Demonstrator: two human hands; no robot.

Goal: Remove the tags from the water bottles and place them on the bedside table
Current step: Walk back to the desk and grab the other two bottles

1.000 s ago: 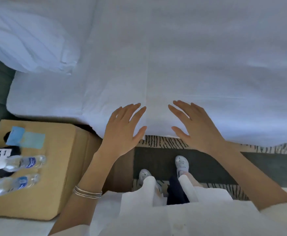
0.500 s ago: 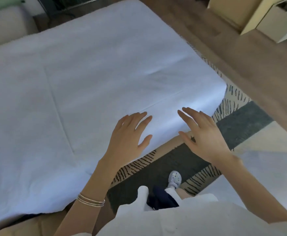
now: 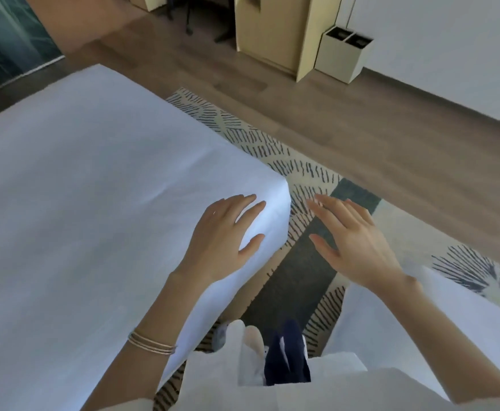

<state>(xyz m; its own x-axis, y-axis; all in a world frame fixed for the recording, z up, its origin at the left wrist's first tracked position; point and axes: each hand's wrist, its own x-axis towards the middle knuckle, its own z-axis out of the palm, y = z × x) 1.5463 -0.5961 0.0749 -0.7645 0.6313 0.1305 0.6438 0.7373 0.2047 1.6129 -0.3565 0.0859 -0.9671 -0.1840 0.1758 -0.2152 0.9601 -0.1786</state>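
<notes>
Hovering palm-down, the left hand is held over the near corner of the white-sheeted bed, fingers straight and slightly spread, holding nothing; whether it touches the sheet cannot be told. Thin metal bangles circle its forearm. The right hand, likewise flat with relaxed fingers and empty, is raised just beside the bed corner, above the patterned rug. A second white surface lies under the right forearm. Beyond the rug runs a wooden floor, on which a light wood cabinet and a two-compartment bin stand side by side. The water bottles and the bedside table fall outside this view.
</notes>
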